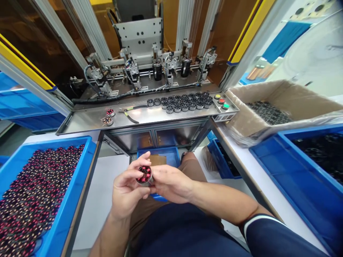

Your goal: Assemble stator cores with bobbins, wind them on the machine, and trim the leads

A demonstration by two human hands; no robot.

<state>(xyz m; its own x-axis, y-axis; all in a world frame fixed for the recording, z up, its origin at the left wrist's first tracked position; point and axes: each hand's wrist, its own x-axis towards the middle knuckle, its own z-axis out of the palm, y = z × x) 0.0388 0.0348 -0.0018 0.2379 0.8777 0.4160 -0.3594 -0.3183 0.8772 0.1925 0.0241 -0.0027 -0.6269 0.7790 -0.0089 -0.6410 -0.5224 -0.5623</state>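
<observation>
In front of my lap I hold a wound motor stator [145, 175] with red coils and a grey metal rim. My left hand [125, 191] grips it with fingers and thumb, one fingertip touching its upper face. From the other side, my right hand [171, 182] closes on the rim; some of its fingers are hidden behind the part. Beyond my hands, on the steel ledge [91, 119], lie a red-wound stator [110, 112] and one with copper-coloured wire ends [107, 121]. Green-and-black pliers [130, 116] lie beside them.
Rows of black-and-grey cores [184, 101] stand on the ledge beside coloured push buttons [221, 101]. Behind is a machine with several clamping stations [134, 71]. A blue bin [89, 146] of wound stators is left; a lined carton [230, 117] and blue bin [284, 167] are right.
</observation>
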